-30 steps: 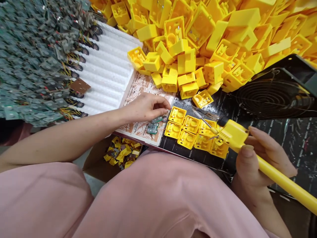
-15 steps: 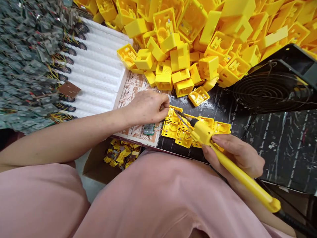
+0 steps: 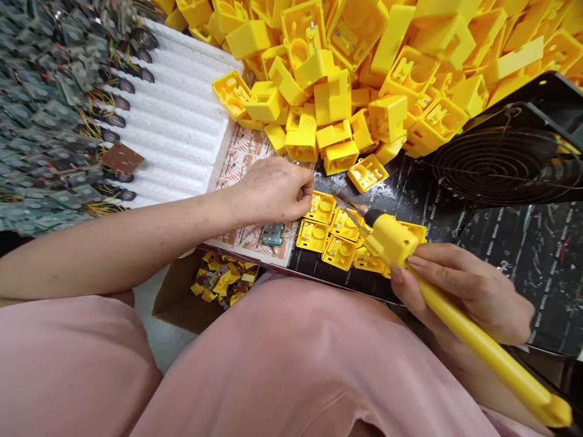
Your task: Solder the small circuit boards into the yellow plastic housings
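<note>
One tabletop (image 3: 410, 185), black with white lettering, lay before you. One pile of yellow housings (image 3: 337, 97) covered its far side; one black fan (image 3: 496, 161) stood at right. One patterned sheet (image 3: 237, 158) bordered the black surface at left. One yellow soldering tool (image 3: 483, 337), slanted, was gripped at its handle by the fingers of your right hand (image 3: 473, 285); its thin tips pointed toward the far edge of the cases, contact unclear. One set of open yellow cases (image 3: 339, 252), in two rows, lay between your hands. Your left hand (image 3: 276, 188) had its fingers pinched together just beside the far-left case; you could not tell what they held. One small green circuit board (image 3: 273, 234) lay on the sheet, just below that hand.
</note>
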Motion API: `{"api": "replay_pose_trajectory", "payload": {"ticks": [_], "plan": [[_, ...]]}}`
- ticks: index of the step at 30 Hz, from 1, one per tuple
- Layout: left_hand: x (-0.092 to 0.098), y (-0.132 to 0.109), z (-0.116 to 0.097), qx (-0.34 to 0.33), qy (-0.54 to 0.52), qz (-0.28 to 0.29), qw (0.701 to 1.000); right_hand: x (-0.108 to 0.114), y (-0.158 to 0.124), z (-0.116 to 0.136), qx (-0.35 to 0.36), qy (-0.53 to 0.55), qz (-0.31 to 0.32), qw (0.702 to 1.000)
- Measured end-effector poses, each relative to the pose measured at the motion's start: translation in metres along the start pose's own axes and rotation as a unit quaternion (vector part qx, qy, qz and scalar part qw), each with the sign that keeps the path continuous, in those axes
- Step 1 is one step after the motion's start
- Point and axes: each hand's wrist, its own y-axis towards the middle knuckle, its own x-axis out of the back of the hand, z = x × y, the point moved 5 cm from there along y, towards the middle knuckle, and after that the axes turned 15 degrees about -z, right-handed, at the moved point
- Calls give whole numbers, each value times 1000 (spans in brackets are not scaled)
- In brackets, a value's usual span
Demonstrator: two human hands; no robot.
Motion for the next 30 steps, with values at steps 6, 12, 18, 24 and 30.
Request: {"api": "replay_pose_trajectory", "payload": {"ticks": [6, 12, 18, 24, 30], "plan": [[3, -1, -3, 23, 36, 36, 998, 4, -11, -9, -49, 49, -23, 997], [0, -8, 3, 9, 22, 18, 1000, 6, -14, -8, -77, 35, -32, 996], [-5, -17, 8, -54, -61, -22, 996, 8, -12, 0, -89, 57, -42, 993], [-3, -16, -4, -47, -6, 32, 998, 2, -3, 5, 12, 60, 21, 998], [2, -8, -12, -42, 44, 77, 995, -5, -5, 1, 16, 68, 35, 997]]}}
